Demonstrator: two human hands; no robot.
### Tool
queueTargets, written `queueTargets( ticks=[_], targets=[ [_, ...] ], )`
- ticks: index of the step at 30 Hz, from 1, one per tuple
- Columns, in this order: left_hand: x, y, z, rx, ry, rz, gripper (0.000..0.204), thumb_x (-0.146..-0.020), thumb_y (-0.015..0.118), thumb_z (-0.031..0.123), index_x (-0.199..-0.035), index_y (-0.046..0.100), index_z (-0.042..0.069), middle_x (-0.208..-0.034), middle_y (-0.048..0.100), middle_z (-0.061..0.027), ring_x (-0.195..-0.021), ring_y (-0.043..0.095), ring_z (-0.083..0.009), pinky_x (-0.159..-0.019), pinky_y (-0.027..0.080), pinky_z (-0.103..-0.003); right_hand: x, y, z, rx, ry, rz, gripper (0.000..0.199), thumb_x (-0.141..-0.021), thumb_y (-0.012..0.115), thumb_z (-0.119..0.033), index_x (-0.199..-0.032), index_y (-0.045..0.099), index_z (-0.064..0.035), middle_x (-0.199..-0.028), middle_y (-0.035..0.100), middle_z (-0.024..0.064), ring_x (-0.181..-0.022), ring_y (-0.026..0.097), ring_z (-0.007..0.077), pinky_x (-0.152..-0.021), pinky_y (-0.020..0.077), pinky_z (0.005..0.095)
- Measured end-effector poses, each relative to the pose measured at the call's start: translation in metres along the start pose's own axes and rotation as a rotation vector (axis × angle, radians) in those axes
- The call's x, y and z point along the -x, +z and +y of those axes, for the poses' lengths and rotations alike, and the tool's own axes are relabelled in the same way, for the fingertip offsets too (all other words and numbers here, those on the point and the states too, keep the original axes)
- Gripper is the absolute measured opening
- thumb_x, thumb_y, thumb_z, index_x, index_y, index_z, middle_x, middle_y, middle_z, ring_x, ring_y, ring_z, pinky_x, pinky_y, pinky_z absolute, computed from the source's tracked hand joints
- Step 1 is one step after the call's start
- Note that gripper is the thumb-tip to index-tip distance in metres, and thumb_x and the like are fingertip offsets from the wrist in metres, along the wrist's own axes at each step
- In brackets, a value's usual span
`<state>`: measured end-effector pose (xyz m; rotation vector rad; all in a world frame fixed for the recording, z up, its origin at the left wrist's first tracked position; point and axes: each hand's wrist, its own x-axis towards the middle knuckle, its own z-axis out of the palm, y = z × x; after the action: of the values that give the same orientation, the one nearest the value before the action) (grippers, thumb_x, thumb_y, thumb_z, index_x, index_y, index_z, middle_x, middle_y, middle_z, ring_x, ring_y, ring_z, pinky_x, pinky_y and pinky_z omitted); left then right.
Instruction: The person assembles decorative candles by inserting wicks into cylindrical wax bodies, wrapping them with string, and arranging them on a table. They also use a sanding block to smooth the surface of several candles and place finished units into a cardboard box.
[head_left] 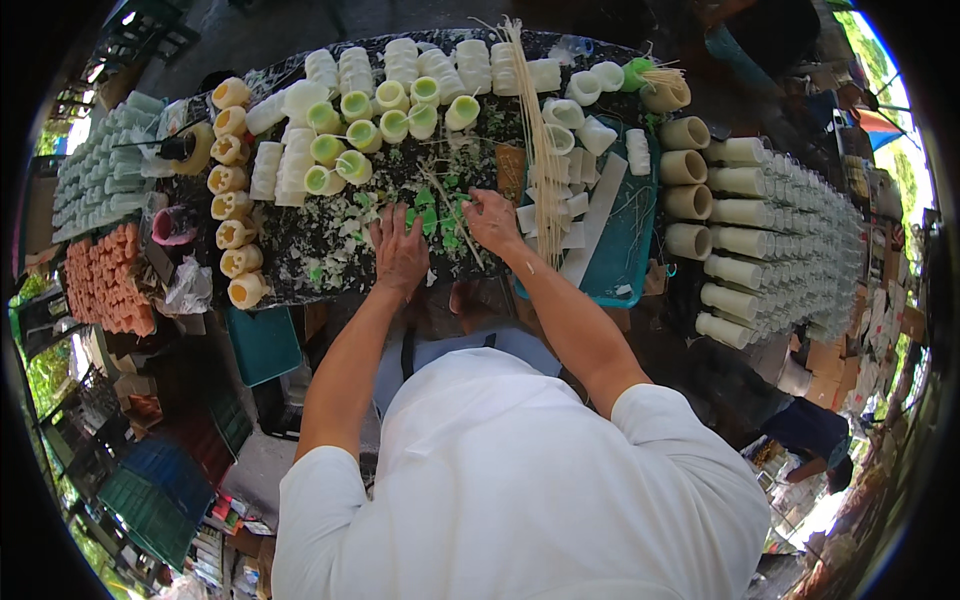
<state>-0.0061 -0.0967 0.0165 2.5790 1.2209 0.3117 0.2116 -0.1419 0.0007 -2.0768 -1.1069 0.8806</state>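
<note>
My left hand (400, 248) lies over the near part of the dark, scrap-covered table (300, 262), fingers apart, palm down and holding nothing I can see. To its right, my right hand (491, 222) has its fingers bent and drawn together beside bright green wax scraps (428, 222); anything between the fingertips is too small to make out. Thin pale strands (440, 190) lie between the two hands. Beyond them stand white wax cylinders with green insides (363, 136). A long bundle of straw-coloured wicks (541, 165) lies to the right of my right hand.
Yellow-orange wax cups (230, 178) line the table's left side. Ribbed white cylinders (402, 62) stand at the back. A teal tray (625, 240) holds white pieces. Farther right are beige cylinders (686, 170) and rows of glassware (800, 220); pink blocks (108, 280) are stacked left.
</note>
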Motion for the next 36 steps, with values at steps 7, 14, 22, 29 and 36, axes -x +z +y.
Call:
queueTargets(
  ticks=[7,14,22,29,36],
  targets=[
    [-0.028,0.021,0.074,0.631,-0.082,-0.280,0.041,-0.092,0.068,0.013,-0.130,0.062,0.000,-0.111,0.069,-0.0175,-0.103,0.067,-0.0325,-0.089,0.053,-0.044,0.157,-0.090,0.078,-0.577,0.655,0.382,0.017,-0.098,0.071,-0.020,-0.109,0.067,-0.0079,-0.093,0.066,0.0018,-0.080,0.062,0.0163,-0.071,0.0546,0.0345],
    [-0.072,0.079,0.142,1.033,-0.524,-0.780,0.043,-0.097,0.067,0.018,-0.137,0.059,0.002,-0.124,0.067,-0.0084,-0.104,0.063,-0.0233,-0.091,0.049,-0.039,0.197,-0.147,0.186,-1.209,0.955,0.769,0.018,-0.107,0.053,-0.015,-0.124,0.056,-0.0097,-0.102,0.059,0.0070,-0.084,0.061,0.0219,-0.068,0.0564,0.0459],
    [-0.081,0.078,0.179,1.301,-0.812,-0.896,0.040,-0.097,0.068,0.022,-0.132,0.055,0.007,-0.128,0.062,-0.0071,-0.112,0.056,-0.0217,-0.092,0.044,-0.043,0.172,-0.192,0.259,-1.047,0.792,0.913,0.016,-0.104,0.056,-0.007,-0.118,0.060,-0.0009,-0.094,0.064,0.0081,-0.067,0.061,0.0211,-0.057,0.0493,0.0392],
    [-0.086,0.088,0.211,1.361,-0.810,-0.887,0.044,-0.098,0.068,0.026,-0.136,0.052,0.009,-0.130,0.060,-0.0057,-0.110,0.056,-0.0203,-0.093,0.044,-0.043,0.160,-0.237,0.231,-0.411,1.083,0.805,0.037,-0.100,0.067,-0.019,-0.128,0.060,0.0033,-0.111,0.067,0.0148,-0.093,0.066,0.0276,-0.081,0.0545,0.0419],
    [-0.092,0.059,0.189,1.332,-0.777,-1.015,0.061,-0.097,0.071,0.032,-0.148,0.048,0.006,-0.141,0.058,-0.0149,-0.124,0.056,-0.0296,-0.106,0.044,-0.048,0.040,-0.253,0.144,0.052,0.316,0.548,0.042,-0.091,0.075,-0.024,-0.123,0.066,0.0007,-0.122,0.068,0.0189,-0.112,0.065,0.0384,-0.097,0.0506,0.0486]
  ],
)
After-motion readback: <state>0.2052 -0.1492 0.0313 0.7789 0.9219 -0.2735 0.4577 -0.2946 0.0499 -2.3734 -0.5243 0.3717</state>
